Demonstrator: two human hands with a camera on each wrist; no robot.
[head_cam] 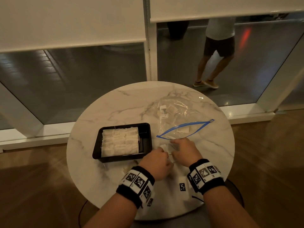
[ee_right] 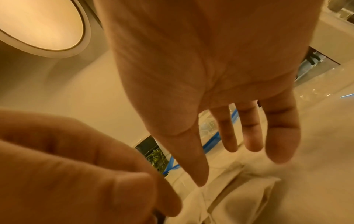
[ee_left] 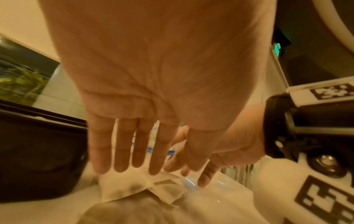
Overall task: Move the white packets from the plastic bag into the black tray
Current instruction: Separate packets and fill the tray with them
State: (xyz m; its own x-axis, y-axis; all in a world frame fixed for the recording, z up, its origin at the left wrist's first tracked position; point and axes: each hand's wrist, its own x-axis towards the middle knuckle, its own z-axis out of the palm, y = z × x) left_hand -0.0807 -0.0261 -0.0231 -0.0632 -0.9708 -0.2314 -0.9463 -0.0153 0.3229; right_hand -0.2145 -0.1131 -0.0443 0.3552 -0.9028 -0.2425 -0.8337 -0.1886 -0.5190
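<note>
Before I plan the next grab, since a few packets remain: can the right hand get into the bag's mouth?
Probably yes. The right hand hovers just in front of the bag, whose blue-edged mouth gapes open toward it, with nothing between them.

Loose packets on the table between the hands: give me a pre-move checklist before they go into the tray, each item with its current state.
1. Loose packets within reach, under the fingers: ok.
2. Left hand free to pick: ok, fingers straight.
3. Right hand free: ok, fingers spread, nothing held.
4. Room in the black tray: ok, a bare strip shows along its right side beside the packed rows.
5. Plastic bag emptied: not ok, packets still show inside.
6. How many loose packets lie in the pile: cannot tell, they overlap.
</note>
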